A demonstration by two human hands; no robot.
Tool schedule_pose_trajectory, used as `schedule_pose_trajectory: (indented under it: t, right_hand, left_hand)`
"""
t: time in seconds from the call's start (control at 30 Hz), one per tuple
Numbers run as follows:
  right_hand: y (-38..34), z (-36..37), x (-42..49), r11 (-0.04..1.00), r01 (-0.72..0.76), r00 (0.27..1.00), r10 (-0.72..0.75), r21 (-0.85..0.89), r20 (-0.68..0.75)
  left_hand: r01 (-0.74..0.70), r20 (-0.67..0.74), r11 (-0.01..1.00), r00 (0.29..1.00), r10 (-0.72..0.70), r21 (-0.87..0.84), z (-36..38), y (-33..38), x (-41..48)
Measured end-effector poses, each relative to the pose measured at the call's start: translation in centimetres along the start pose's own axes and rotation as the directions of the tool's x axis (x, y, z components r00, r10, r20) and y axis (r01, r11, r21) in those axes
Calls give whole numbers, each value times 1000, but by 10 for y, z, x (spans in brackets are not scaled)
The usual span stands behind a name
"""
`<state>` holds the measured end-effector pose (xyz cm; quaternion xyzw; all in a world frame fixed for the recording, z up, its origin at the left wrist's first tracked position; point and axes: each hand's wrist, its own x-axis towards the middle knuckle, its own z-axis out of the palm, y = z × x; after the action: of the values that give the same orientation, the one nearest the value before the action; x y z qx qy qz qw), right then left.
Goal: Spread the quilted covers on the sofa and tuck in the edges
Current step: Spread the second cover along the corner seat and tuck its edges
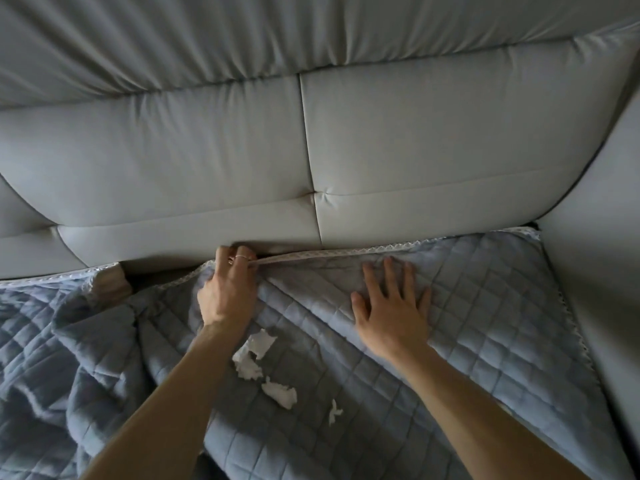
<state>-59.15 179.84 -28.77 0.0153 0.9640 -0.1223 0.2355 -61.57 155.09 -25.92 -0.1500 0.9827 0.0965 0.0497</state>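
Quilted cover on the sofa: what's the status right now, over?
Hands: left hand pinches trimmed edge at the backrest crease; right hand flat on quilted cover. Right side spread, left side bunched. Loose white scraps lie on it.

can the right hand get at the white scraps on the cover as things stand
Probably yes: the right hand lies flat on the quilted cover holding nothing, and the white scraps lie uncovered between the forearms, with nothing across the way.
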Motion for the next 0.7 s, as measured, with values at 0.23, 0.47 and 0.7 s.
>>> schedule_pose_trajectory:
  t: [0.23,0.47,0.7]
  right_hand:
    - [11,10,9,999,8,1000,-8,-39,7]
    - [6,0,4,992,102,981,-112,-70,-158]
    - [7,2,24,995,98,991,-101,-37,-88]
  left_hand:
    - [-105,-67,992,993,100,-73,25,11,-35]
    - [45,317,998,948,-28,-46,44,16,-44]
    - [-111,295,993,948,117,-36,50,-5,-20]
